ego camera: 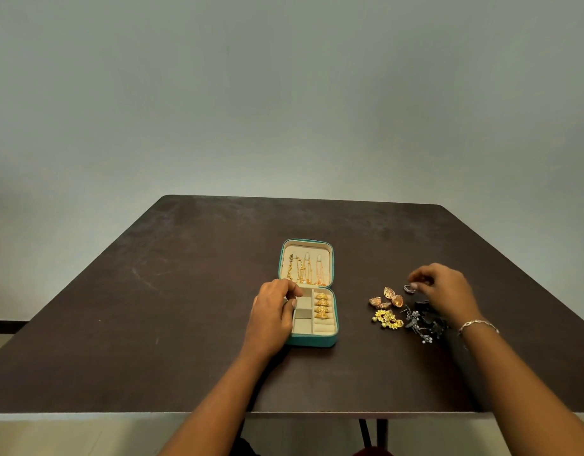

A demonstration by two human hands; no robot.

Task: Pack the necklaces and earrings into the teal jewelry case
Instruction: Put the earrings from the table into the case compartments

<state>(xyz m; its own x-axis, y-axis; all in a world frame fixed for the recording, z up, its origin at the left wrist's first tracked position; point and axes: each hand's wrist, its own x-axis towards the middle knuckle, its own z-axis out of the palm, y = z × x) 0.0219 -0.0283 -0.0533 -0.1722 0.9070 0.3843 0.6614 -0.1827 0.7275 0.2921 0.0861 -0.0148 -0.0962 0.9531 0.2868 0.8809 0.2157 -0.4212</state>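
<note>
Silver shows at the tips of the right fingers (pixel 415 286): a small ring (pixel 409 288) sits right at them, thumb and forefinger pinched close around it, though I cannot tell whether it is lifted or lying on the desk (pixel 185 291). The right hand (pixel 443 292) is curled over the loose pile, a chain bracelet (pixel 478 325) on its wrist. Just below the palm lies a dark tangle of earrings (pixel 424 322), touching the hand's edge. To their left sit a yellow pair (pixel 387 319) and gold bell-shaped earrings (pixel 390 297), near the ring but apart from the fingers.

Further left, the left hand (pixel 272 311) rests on the near half of the teal case (pixel 312 340), fingers loosely bent over its left rim, thumb tip reaching into an upper cream compartment; it grips nothing that I can see. The case lies open and flat. Gold earrings (pixel 322 305) are lined up in its right-hand slots, beside the thumb but not touching. Necklaces (pixel 305 271) hang in the lid half, just beyond the left knuckles.
</note>
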